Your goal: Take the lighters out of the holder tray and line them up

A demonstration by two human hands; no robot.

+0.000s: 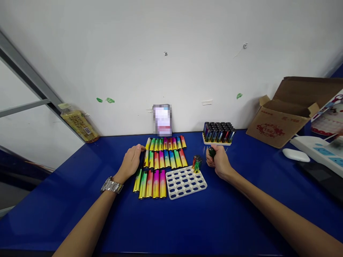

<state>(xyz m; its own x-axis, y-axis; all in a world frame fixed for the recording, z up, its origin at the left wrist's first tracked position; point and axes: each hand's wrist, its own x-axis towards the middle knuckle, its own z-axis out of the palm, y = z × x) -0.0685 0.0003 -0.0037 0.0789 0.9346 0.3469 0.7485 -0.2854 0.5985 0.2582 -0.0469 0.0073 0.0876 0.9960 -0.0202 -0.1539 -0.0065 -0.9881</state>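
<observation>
My right hand is closed around a lighter, whose dark end pokes out at the top of the fist. Beside it, a white holder tray with rows of oval slots lies on the table, a few lighters upright in its back right corner. My left hand rests at the left ends of the rows, fingers stretched forward and close to the lighters there. Shiny rainbow-coloured lighters lie in three rows: a back row, a middle row and a shorter front row.
A second tray full of upright lighters stands by the wall. A phone leans there too. At right are an open cardboard box, a white mouse and a power strip. A drink bottle leans at left.
</observation>
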